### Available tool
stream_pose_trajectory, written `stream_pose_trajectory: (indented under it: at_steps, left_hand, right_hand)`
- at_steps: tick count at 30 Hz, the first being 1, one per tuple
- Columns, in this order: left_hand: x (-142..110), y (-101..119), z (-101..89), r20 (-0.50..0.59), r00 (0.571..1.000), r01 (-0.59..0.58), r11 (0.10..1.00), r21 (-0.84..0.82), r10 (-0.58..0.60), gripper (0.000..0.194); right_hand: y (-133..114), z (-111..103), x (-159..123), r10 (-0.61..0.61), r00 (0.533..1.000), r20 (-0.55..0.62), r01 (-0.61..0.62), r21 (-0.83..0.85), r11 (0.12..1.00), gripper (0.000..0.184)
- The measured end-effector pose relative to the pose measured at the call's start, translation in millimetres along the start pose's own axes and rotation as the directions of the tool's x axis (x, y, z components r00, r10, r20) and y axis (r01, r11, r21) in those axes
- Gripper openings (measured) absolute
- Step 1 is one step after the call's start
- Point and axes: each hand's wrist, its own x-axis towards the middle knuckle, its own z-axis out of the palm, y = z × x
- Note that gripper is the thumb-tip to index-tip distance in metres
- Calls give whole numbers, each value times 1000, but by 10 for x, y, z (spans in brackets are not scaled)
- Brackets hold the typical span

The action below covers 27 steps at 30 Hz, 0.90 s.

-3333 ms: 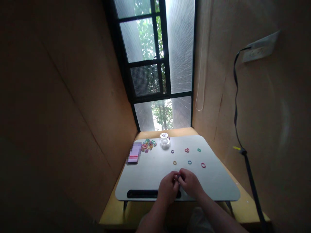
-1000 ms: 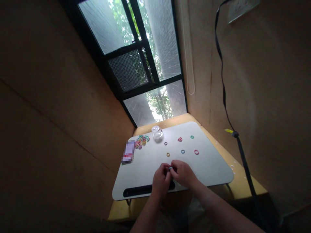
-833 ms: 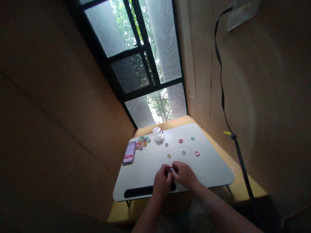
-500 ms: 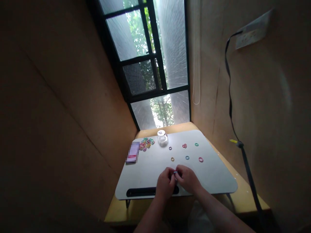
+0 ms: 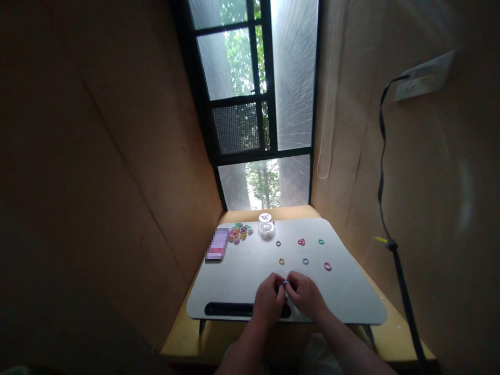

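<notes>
My left hand and my right hand meet fingertip to fingertip over the near part of a white lap desk. Both are closed in a pinch on one small blue ring held between them. Beyond the hands, single small rings lie spread on the desk: an orange ring, a blue one, a pink one, a purple one, a red one and a green one.
A pile of mixed coloured rings sits at the far left beside a phone. A small clear jar stands at the far edge. Brown walls close in on both sides; a black cable hangs on the right.
The view has swung and tilted while the hands stayed together near the desk's front edge. A small blue ring now shows between the fingertips.
</notes>
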Motion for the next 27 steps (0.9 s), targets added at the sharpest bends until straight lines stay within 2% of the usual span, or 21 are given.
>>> stream_pose_trajectory:
  at_steps: [27]
  left_hand:
    - [-4, 7, 0, 12, 1000, 12, 999, 29, -13, 12]
  right_hand:
    - [39, 36, 6, -12, 1000, -7, 12, -13, 1000, 13]
